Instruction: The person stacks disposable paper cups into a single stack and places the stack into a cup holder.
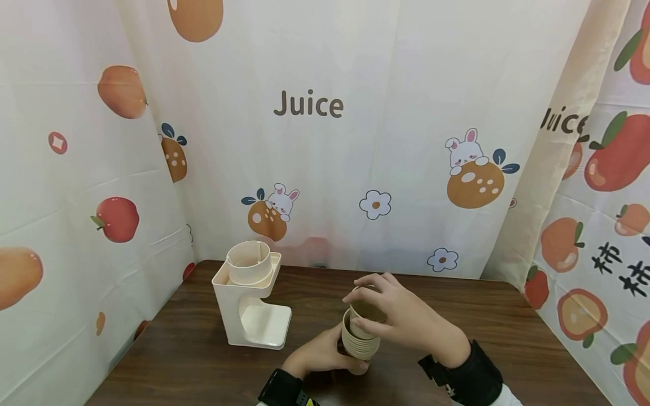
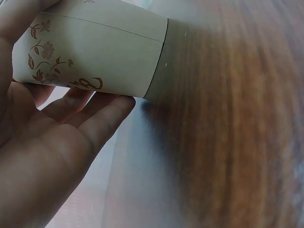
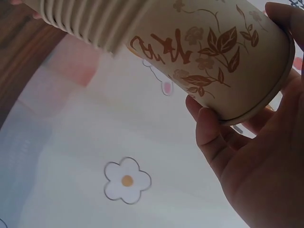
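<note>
My left hand (image 1: 322, 352) grips a stack of paper cups (image 1: 359, 345) from the side, its fingers curled round the lower part. Brown flowers and lettering are printed on the bottom cup (image 2: 95, 47) in the left wrist view, with the table close by its base. Above the stack, my right hand (image 1: 398, 310) holds a single paper cup (image 3: 209, 61) by its end, thumb and fingers round the edge. The other end of that cup overlaps the stacked rims (image 3: 80, 19) in the right wrist view. Part of the cup is hidden behind the right fingers in the head view.
Left of the hands, a white plastic holder (image 1: 231, 313) with a round cylinder (image 1: 249, 262) on top and a flat base stands on the dark wooden table (image 1: 447, 361). Fruit-printed curtains (image 1: 325, 158) enclose the table at the back and sides.
</note>
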Tool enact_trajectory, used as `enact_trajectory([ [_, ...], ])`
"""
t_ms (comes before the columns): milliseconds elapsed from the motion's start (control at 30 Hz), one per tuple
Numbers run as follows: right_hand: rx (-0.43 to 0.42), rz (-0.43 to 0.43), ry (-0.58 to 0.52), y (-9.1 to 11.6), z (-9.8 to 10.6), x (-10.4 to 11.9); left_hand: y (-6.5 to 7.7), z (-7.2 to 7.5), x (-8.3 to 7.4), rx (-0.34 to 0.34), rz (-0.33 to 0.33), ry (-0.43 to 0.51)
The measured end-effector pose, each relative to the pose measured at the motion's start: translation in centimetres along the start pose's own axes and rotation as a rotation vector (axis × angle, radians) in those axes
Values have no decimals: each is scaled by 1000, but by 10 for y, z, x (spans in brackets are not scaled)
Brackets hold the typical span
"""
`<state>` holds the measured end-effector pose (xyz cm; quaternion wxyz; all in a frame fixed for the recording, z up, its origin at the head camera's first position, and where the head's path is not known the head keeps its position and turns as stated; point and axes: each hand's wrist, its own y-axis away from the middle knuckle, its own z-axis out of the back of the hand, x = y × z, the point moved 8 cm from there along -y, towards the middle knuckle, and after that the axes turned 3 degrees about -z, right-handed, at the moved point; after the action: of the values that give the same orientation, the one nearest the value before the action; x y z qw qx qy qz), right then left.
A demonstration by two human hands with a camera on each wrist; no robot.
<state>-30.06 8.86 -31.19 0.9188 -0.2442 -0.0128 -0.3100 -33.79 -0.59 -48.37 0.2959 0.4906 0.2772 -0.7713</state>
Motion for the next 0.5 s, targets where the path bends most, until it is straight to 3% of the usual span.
enact_trajectory([
  [500, 113, -48, -82, 10, -44, -11, 0, -3, 0, 27, 2, 74],
])
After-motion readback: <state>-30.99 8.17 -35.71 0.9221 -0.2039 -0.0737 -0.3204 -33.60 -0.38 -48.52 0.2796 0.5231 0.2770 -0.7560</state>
